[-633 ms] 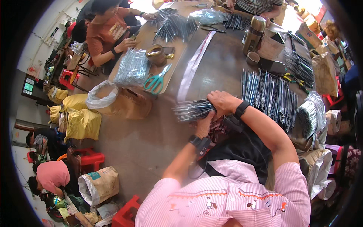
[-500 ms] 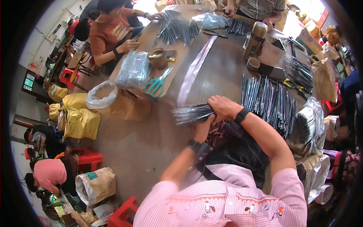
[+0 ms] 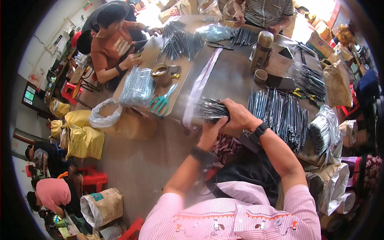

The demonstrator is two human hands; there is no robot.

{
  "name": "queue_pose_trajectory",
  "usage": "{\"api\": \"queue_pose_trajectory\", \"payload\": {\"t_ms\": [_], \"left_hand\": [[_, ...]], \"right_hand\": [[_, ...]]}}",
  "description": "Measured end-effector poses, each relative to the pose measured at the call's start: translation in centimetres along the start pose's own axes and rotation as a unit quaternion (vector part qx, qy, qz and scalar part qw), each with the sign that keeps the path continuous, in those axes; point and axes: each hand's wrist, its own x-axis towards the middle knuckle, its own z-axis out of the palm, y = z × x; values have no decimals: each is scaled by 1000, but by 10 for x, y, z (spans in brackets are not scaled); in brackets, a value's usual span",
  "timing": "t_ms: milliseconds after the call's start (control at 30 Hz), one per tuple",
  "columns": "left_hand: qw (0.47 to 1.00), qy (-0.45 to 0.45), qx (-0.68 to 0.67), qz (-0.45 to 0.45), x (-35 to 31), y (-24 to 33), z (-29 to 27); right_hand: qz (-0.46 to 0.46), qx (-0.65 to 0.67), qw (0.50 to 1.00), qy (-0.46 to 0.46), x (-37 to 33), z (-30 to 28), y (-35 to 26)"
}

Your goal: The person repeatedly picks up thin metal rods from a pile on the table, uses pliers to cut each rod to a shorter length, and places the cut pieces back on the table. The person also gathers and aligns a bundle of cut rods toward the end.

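Both my hands grip one bundle of thin dark metal strips (image 3: 209,109) at the near edge of the table. My right hand (image 3: 239,116) wraps over its right end, with the thumb side toward the far side. From below, my left hand (image 3: 211,134) clasps the same bundle, fingers partly hidden behind it. The free ends point left, blurred by motion, over a white strip of tape or cloth (image 3: 199,88). Just right of my right hand lies a broad row of similar strips (image 3: 278,118) on the table (image 3: 230,76).
Teal scissors (image 3: 162,102), a tape roll (image 3: 161,75) and a plastic-wrapped bundle (image 3: 138,88) lie at left. A steel flask (image 3: 262,52), a cup (image 3: 261,76) and pliers (image 3: 308,95) stand or lie at right. Co-workers sit across the table; an open sack (image 3: 126,122) hangs by its left edge.
My hands have raised the bundle and tilted it, so its free ends now appear shorter and higher. The head view has shifted slightly.
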Motion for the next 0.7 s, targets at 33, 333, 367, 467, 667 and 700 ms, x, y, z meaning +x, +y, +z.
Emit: {"api": "queue_pose_trajectory", "payload": {"t_ms": [33,333,367,467,667,700], "left_hand": [[1000,-4,6,10,6,6,5],[977,-129,164,45,58,0,29],[975,-162,132,72,62,-3,31],[973,-200,106,43,64,-6,36],[945,-253,195,74,71,-10,34],[939,-263,201,95,75,-16,33]], "right_hand": [[14,21,1000,7,1,-4,1],[18,149,982,117,-7,-3,36],[33,208,970,120,-8,-1,38],[54,340,926,151,-15,2,41],[125,417,886,161,-18,-11,37],[95,411,884,204,-20,-12,35]]}}
